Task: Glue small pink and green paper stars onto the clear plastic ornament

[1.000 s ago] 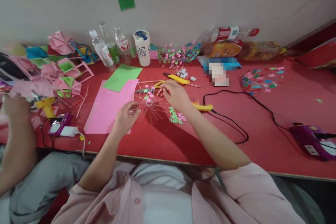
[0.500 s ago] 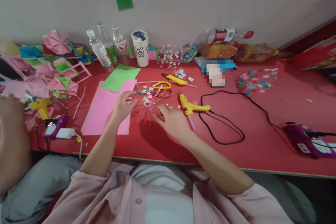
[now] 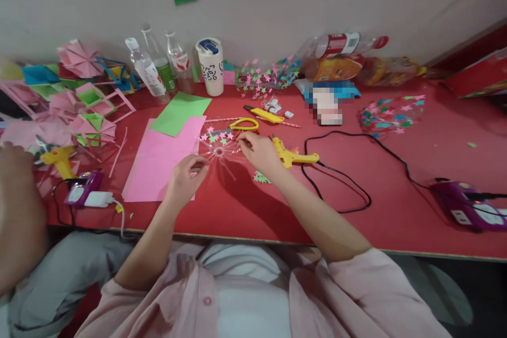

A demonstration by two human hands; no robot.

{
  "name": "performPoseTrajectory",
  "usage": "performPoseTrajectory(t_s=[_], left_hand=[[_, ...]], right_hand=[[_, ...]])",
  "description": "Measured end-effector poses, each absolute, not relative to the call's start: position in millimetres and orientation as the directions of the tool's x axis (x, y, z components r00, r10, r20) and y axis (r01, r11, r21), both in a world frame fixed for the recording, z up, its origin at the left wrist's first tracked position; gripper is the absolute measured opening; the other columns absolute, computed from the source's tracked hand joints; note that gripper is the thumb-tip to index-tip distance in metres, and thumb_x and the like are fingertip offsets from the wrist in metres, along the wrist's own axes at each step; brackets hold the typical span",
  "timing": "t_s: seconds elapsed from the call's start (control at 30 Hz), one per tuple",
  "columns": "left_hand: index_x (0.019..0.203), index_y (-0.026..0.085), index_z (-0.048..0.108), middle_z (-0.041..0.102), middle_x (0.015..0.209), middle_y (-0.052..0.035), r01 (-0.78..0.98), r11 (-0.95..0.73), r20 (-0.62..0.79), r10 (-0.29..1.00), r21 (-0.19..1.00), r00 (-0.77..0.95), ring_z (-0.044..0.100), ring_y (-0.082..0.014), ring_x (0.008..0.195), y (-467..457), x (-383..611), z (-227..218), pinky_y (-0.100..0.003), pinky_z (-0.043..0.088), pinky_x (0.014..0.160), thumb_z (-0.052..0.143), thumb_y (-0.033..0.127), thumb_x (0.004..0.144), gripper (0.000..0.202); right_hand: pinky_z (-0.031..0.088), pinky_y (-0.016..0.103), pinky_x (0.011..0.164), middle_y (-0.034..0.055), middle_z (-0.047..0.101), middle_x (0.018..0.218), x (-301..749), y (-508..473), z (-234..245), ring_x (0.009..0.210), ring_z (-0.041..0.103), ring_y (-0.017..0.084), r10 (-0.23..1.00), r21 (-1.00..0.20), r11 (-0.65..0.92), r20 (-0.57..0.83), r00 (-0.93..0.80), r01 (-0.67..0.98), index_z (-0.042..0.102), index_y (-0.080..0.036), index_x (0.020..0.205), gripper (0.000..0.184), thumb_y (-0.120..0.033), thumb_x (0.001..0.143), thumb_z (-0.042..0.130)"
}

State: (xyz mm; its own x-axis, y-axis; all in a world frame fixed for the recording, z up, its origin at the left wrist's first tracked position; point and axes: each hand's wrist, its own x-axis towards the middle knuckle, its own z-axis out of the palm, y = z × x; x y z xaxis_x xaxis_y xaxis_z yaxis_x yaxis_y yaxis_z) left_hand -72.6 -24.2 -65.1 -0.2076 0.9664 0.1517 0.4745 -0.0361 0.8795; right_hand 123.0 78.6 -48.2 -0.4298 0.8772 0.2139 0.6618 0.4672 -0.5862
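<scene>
Beside pink paper (image 3: 156, 161), left hand (image 3: 185, 175) and right hand (image 3: 259, 151) pinch starburst (image 3: 218, 151).

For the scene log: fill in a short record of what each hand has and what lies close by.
Left hand: pinches a near strip of the clear plastic starburst
Right hand: fingertips at its far strips, grip unclear
Beside right hand: yellow glue gun, loose paper stars
Behind starburst: yellow-handled scissors
Left of starburst: pink paper sheet
Surface: red table
Far left: another person's hand
</scene>
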Motion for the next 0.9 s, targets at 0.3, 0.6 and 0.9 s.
performPoseTrajectory(t_s=[0.3,0.6,0.9], left_hand=[[0.084,0.019,0.064,0.068,0.084,-0.0031,0.51,-0.045,0.168,0.966,0.859,-0.197,0.066,-0.0143,0.075,-23.4,-68.7,-63.5,-0.026,0.056,0.07,0.059,0.025,0.076,0.012],[0.088,0.02,0.064,0.064,0.082,-0.0007,0.654,-0.094,0.307,0.926,0.751,-0.22,0.061,-0.012,0.071,-25.0,-76.5,-47.7,-0.024,0.051,0.066,0.062,0.03,0.079,0.014],[0.058,0.019,0.045,0.048,0.062,0.0017,0.741,-0.223,0.55,0.803,0.633,-0.228,0.046,-0.0113,0.063,-5.9,-63.2,-35.5,-0.025,0.037,0.059,0.053,0.025,0.088,0.031]], right_hand=[[0.045,0.028,0.068,0.0046,0.071,0.084,136.5,82.8,-45.9,0.075,0.064,0.017,0.877,-0.616,0.477,0.285,-0.387,0.627,0.063,-0.02,0.094,0.019,-0.022,0.089,0.045],[0.047,0.032,0.073,0.0066,0.069,0.09,207.0,83.5,-64.0,0.082,0.062,0.019,0.862,-0.509,0.502,0.36,-0.357,0.699,0.064,-0.02,0.095,0.019,-0.021,0.087,0.046],[0.039,0.044,0.09,0.0092,0.063,0.09,202.6,65.7,-92.6,0.094,0.049,0.024,0.733,-0.282,0.678,0.319,-0.601,0.678,0.07,-0.017,0.083,0.02,-0.025,0.087,0.052]])
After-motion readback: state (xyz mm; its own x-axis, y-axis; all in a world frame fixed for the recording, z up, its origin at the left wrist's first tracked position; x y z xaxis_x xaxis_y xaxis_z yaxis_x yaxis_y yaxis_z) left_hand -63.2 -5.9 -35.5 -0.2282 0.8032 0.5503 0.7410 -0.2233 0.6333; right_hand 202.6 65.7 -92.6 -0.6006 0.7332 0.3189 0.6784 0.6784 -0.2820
